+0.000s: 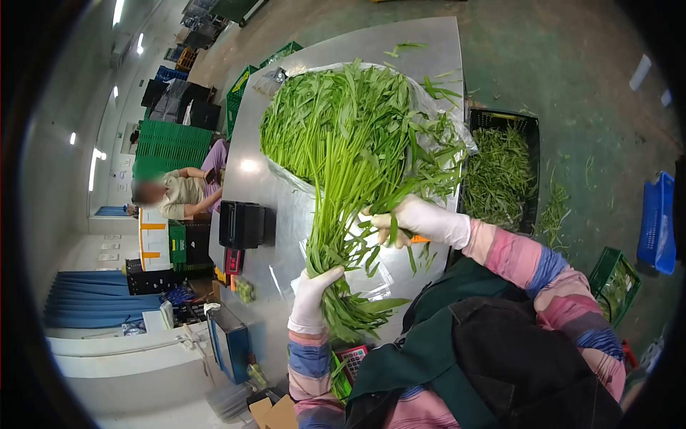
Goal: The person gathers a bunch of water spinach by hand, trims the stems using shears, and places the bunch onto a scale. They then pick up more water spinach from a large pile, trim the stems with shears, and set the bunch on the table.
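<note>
A bunch of water spinach [329,193], long pale-green stems with narrow leaves, stretches across the metal table toward me. My left hand [316,297], in a white glove, is wrapped around the near leafy end of it. On the right side of the bunch, my gloved right hand [409,220] has its fingers curled on some stems and leaves; a few leaves hang beneath it. Beyond both hands lies a big heap of the same greens [357,100] on clear plastic sheeting [429,107]. Part of each hand's fingers is hidden by foliage.
The steel table [436,43] carries a black box-shaped device [241,224] with a red display and a calculator [353,360]. A black crate [534,150] of loose leaves stands against its right edge. Left of the table sits another person [182,194]. A blue basket [656,222] is farther right.
</note>
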Tool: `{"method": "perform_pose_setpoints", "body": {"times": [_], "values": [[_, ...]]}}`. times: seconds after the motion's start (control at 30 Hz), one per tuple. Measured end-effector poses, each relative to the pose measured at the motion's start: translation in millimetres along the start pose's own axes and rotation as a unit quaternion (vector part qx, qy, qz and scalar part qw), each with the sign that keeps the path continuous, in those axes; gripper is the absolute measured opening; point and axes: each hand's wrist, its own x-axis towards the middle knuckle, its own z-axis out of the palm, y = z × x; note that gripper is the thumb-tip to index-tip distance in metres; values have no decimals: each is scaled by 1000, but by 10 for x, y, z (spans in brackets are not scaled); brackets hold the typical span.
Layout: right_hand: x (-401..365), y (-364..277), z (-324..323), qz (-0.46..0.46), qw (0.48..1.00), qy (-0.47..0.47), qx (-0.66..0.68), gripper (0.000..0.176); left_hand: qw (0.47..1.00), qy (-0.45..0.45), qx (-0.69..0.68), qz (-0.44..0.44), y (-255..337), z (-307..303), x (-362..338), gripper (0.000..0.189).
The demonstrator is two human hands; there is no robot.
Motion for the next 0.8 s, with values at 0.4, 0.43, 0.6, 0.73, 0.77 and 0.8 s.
{"method": "perform_pose_setpoints", "body": {"times": [0.4,0.43,0.6,0.73,0.77,0.8], "values": [[353,-48,-863,-159,887,197,386,19,998,1,-68,-10,-39,-18,-184,28],[217,-84,-927,-156,876,268,370,15,996,-5,-89,-11,-39,-55,-204,26],[-232,47,-400,82,988,36,124,37,992,-21,-124,8,37,-66,-164,18],[-170,265,141,134,967,-140,164,49,988,-33,-147,21,72,92,-80,15],[-119,295,238,118,964,-145,190,46,989,-35,-138,27,78,144,-71,16],[-68,302,315,101,959,-151,217,43,991,-28,-131,19,87,197,-80,16]]}}
